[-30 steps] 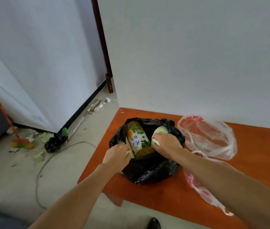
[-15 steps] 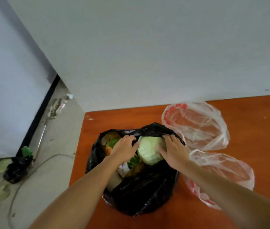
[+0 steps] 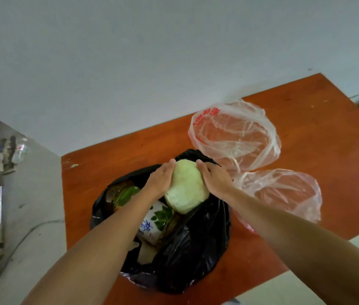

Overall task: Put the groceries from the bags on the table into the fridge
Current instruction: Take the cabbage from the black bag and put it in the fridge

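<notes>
Two hands around a cabbage at the mouth of the black bag

The pale green cabbage (image 3: 186, 188) sits in the far part of the open black bag (image 3: 196, 249) on the orange table (image 3: 328, 139), with its long axis running away from the person and its broader end nearer. The left hand (image 3: 161, 181) lies with nearly straight fingers flat against the cabbage's left side, and the right hand (image 3: 215, 179) curls its fingers over the right side. Just under the near end lies a bottle (image 3: 152, 223), half covered by the left forearm; its white label has green leaves and blue characters too blurred to read. A second bottle with a green label (image 3: 123, 192) lies to its left. Right of the black bag lie two clear bags (image 3: 235, 133) with unreadable red print.
</notes>
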Demonstrator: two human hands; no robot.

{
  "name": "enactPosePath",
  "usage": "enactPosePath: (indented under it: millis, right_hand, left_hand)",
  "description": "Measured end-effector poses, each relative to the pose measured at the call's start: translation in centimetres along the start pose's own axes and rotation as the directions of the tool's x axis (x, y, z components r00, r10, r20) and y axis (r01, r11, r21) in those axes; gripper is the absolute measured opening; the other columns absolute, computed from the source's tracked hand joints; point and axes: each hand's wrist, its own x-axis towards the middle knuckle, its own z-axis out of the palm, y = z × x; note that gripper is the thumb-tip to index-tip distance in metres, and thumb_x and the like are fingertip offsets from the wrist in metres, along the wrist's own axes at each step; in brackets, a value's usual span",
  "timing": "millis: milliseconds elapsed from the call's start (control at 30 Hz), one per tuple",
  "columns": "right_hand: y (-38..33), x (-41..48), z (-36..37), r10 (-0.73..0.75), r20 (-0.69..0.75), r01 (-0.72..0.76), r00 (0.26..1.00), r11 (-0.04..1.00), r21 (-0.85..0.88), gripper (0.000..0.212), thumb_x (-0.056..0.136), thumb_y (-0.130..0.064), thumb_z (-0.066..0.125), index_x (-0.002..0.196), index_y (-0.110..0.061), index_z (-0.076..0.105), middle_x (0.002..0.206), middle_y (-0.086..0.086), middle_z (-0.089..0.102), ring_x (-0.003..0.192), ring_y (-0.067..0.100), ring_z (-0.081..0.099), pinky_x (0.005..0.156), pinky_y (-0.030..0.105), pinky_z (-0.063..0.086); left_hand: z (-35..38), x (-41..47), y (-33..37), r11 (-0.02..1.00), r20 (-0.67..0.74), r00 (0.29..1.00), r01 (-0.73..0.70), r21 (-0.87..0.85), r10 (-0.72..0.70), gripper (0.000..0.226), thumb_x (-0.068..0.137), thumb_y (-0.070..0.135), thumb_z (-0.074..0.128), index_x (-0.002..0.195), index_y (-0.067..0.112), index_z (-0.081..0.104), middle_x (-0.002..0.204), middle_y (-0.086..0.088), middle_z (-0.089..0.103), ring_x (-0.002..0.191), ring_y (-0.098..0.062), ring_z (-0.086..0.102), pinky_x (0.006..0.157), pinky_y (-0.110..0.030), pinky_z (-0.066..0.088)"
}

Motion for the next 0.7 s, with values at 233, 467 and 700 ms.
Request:
enactPosePath:
  millis: [233,467,700]
  right_hand:
    - [1.8,-4.4,1.8,-0.172,0.118,0.186,0.978,0.976,-0.112,0.12,0.065,-0.089,0.048,0.155,-0.027,-0.002,0.163,-0.005,0.004,0.148,0.018,0.011,0.117,0.043,0.024]
    - [2.0,-4.2,1.2,-0.083,0.123,0.092,0.989,0.994,-0.067,0.137,0.055,-0.074,0.076,0.155,-0.025,-0.005,0.162,-0.004,0.008,0.147,0.019,0.014,0.116,0.04,0.023]
    - [-0.5,-5.1,-0.7,-0.218,-0.019,0.217,0.976,0.976,-0.009,0.131,0.055,-0.083,0.065,0.154,-0.018,0.01,0.158,0.001,0.02,0.145,0.019,0.018,0.118,0.039,0.021]
  left_hand:
    - [1.9,-0.5,-1.0,0.978,-0.054,0.997,0.036,-0.207,-0.049,0.091,0.076,0.085,0.011,0.148,0.033,0.027,0.154,0.002,0.03,0.142,-0.027,0.026,0.116,-0.051,0.02]
    - [3.3,-1.0,0.7,0.969,-0.105,0.994,0.005,-0.245,-0.032,0.083,0.084,0.078,0.017,0.15,0.028,0.027,0.154,0.002,0.031,0.143,-0.024,0.025,0.117,-0.049,0.019]
    - [0.1,-3.1,3.4,0.986,-0.122,0.992,-0.037,-0.16,0.018,0.079,0.085,0.079,0.013,0.138,0.028,0.041,0.144,0.003,0.041,0.137,-0.022,0.034,0.114,-0.051,0.025]
